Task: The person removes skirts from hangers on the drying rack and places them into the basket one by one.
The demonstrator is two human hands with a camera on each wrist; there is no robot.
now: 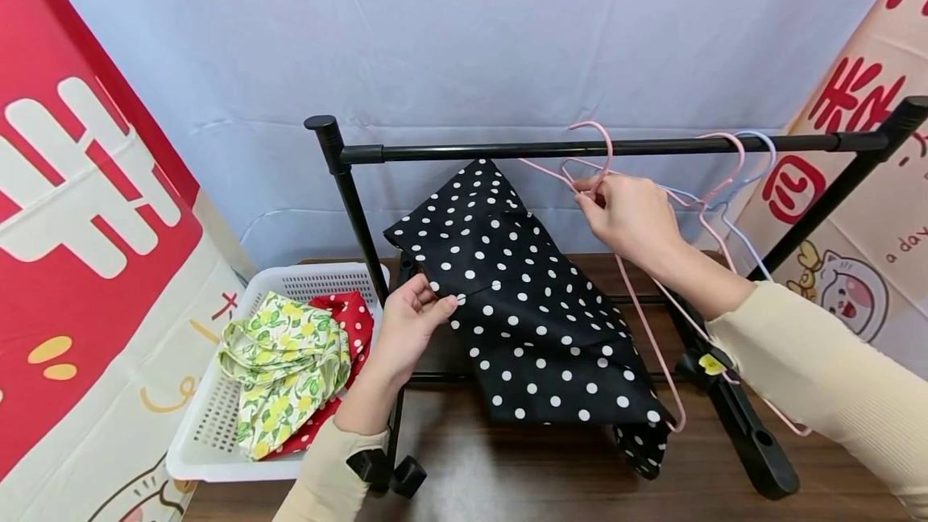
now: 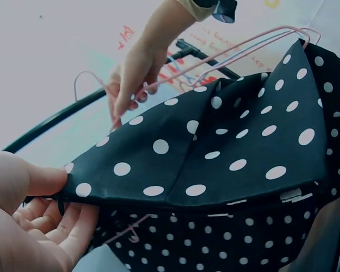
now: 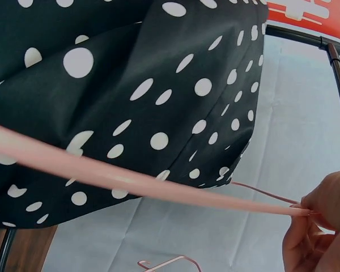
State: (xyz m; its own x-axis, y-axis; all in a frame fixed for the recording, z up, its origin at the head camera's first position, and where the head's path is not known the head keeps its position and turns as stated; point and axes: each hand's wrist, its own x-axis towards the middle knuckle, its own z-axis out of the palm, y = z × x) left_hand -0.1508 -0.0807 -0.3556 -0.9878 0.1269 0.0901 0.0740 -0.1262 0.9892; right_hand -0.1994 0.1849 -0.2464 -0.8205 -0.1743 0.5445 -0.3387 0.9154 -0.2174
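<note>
A black cloth with white polka dots (image 1: 522,304) drapes over a pink hanger (image 1: 645,321) in front of the rack. My left hand (image 1: 409,325) pinches the cloth's left edge between thumb and fingers; the left wrist view shows this thumb (image 2: 42,180) on top of the fabric. With its fingertips my right hand (image 1: 631,216) pinches the pink hanger at the base of its hook, just below the black rail (image 1: 464,151). In the right wrist view the hanger's pink arm (image 3: 158,190) runs from those fingers across the cloth. Part of the hanger is hidden behind the fabric.
Another pink hanger (image 1: 732,153) and a blue hanger (image 1: 768,155) hang on the rail at right. At left stands a white basket (image 1: 199,433) with a lemon-print cloth (image 1: 290,369) and a red dotted cloth (image 1: 355,321). The rack's black foot (image 1: 754,441) rests on the wooden surface.
</note>
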